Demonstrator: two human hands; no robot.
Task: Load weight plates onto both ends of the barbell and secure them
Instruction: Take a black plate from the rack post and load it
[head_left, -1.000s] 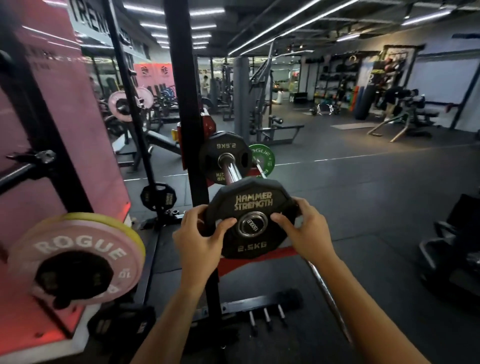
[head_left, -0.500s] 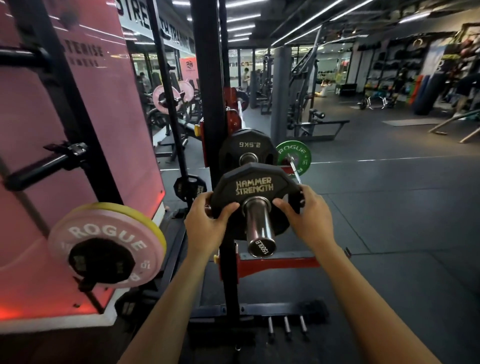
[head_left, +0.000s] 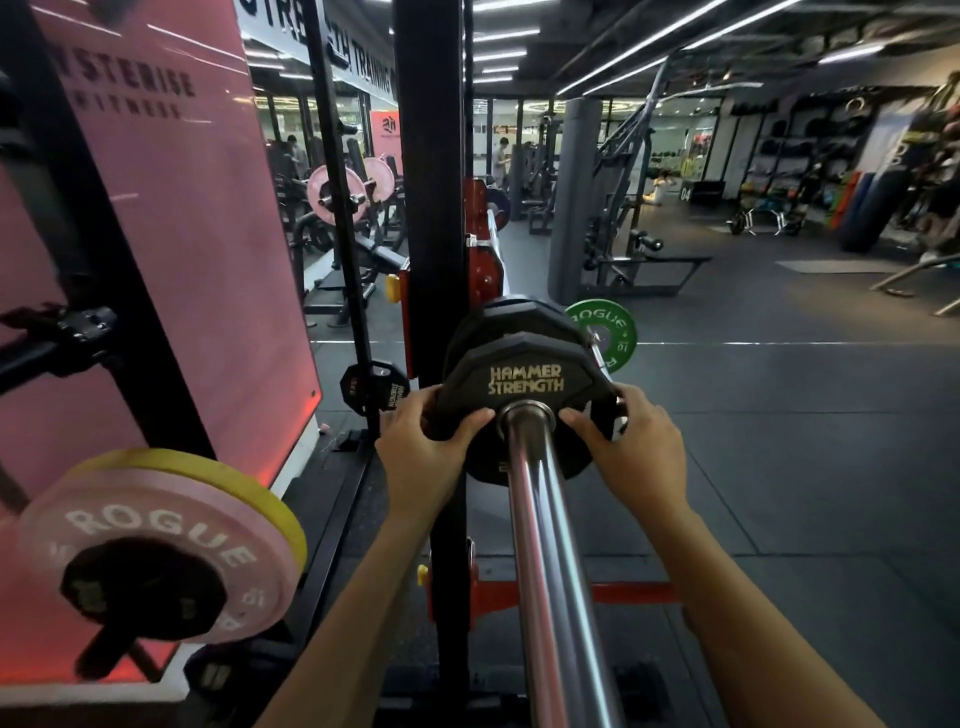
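On the near sleeve of the barbell (head_left: 540, 545), both hands are working a black Hammer Strength plate (head_left: 524, 400) inward: the left hand (head_left: 423, 457) and right hand (head_left: 631, 449) are each gripping its rim, thumbs lying on its face. It is sitting just in front of 1 matching plate (head_left: 511, 317), seemingly not yet flush. The loading step looks nearly finished; next it is calling for a firm seating push, then a collar, none of which is showing here.

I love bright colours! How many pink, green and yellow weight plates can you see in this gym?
Pink plates: 3 (one close on the left, two far back)
Green plate: 1
Yellow plate, behind the close pink one: 1
Total: 5
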